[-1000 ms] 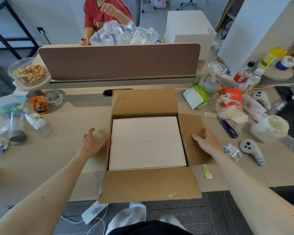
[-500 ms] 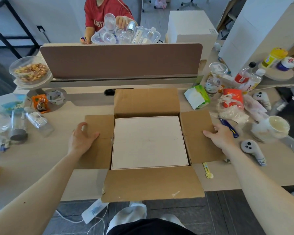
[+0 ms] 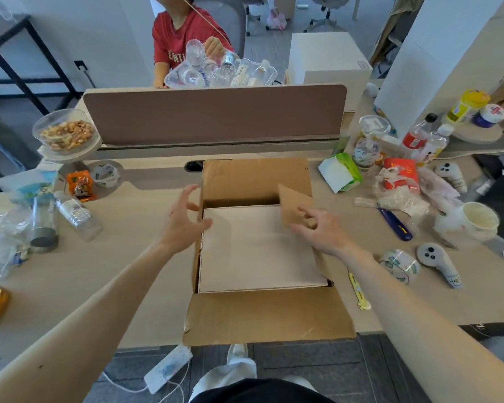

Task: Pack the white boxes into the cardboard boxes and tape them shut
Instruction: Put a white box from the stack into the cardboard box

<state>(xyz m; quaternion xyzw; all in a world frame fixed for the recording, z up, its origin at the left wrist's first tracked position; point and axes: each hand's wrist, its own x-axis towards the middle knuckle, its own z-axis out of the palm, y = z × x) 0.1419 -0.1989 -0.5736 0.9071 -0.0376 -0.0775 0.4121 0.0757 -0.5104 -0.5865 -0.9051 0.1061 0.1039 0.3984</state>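
Observation:
An open cardboard box (image 3: 268, 315) sits at the desk's near edge with a flat white box (image 3: 253, 251) lying inside it. Its far flap (image 3: 256, 178) stands up and its near flap hangs out over the desk edge. My left hand (image 3: 181, 222) is at the box's left side, fingers spread, thumb reaching over the raised left flap. The fingertips of my right hand (image 3: 317, 228) rest on the right flap (image 3: 291, 202), which tilts inward over the white box. A roll of clear printed tape (image 3: 399, 266) lies right of the box.
A blue utility knife (image 3: 394, 223), a white controller (image 3: 438, 263) and a cup (image 3: 480, 221) lie to the right. Bottles (image 3: 76, 213) and wrappers are on the left. A brown divider panel (image 3: 213, 114) stands behind the box. A person in red sits across; large white boxes (image 3: 329, 58) stand beyond.
Both side flaps lay flat on the desk under my hands; now both are lifted, the right one folding inward, and my hands have moved in toward the box.

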